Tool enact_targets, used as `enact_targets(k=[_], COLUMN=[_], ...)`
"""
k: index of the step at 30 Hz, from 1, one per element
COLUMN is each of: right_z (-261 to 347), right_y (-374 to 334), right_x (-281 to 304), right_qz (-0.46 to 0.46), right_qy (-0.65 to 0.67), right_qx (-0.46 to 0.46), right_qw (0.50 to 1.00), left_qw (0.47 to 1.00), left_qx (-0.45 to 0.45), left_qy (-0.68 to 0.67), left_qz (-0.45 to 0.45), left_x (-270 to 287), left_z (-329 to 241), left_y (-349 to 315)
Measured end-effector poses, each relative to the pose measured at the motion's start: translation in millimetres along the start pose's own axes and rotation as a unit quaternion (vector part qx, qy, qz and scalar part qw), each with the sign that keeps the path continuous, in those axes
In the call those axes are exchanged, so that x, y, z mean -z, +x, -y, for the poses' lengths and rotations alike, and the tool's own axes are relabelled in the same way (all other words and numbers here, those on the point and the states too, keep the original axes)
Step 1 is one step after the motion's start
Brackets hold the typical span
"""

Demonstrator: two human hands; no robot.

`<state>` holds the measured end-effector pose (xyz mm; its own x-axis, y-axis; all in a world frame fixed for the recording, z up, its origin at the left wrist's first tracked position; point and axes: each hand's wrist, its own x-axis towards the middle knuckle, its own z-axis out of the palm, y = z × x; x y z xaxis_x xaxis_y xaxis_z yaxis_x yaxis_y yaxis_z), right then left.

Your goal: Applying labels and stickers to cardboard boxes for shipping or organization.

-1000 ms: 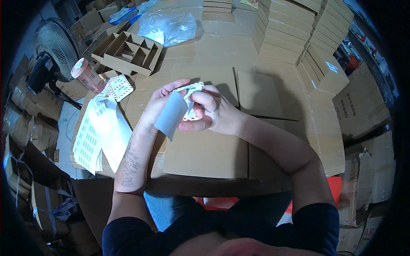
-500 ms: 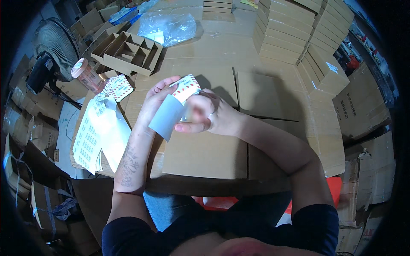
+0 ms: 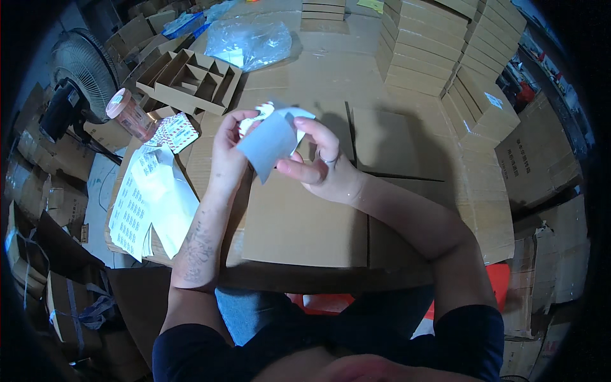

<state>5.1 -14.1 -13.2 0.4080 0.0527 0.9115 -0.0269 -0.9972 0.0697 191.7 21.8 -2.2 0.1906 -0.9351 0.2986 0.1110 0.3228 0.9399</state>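
Observation:
In front of me, above the flat brown cardboard box (image 3: pixel 305 226), a strip of labels (image 3: pixel 270 145) is held up, its grey-blue backing curling down toward me. My left hand (image 3: pixel 227 148) grips the strip at its left side; part of a red-and-white patterned face shows near those fingers. At the strip's upper right edge, my right hand (image 3: pixel 331 172) has its index finger on a whitish part, with the thumb lower, beside the backing. The backing hides some of the left fingers and most of the printed face.
Label sheets (image 3: pixel 156 197), a patterned label stack (image 3: pixel 175 132) and a pink-lidded jar (image 3: pixel 130 113) are at the left. Behind stand a cardboard divider tray (image 3: pixel 194 79), clear plastic bag (image 3: pixel 248 44) and fan (image 3: pixel 83 70). Stacked boxes (image 3: pixel 426 48) rise at the far right.
The strip has turned and risen, so its grey-blue backing now covers most of the patterned face. My right index finger has uncurled onto the strip's upper right edge.

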Motion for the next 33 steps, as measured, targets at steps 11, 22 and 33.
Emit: enact_targets(k=[11,22,33], right_z=[-8,-8,-11], right_y=[-3,0,3], right_x=[-9,-5,-4], right_qz=[-0.018,-0.024,-0.018], right_qy=[0.085,0.04,0.054], right_qx=[-0.057,-0.084,-0.103], right_qw=[0.995,0.995,0.993], left_qw=[0.961,0.964,0.98], left_qx=[0.04,0.009,0.021], left_qy=[0.209,0.202,0.144], left_qz=[0.174,0.171,0.134], left_x=[-3,-3,-9], left_z=[-14,-5,-13], left_y=[-17,-13,-15])
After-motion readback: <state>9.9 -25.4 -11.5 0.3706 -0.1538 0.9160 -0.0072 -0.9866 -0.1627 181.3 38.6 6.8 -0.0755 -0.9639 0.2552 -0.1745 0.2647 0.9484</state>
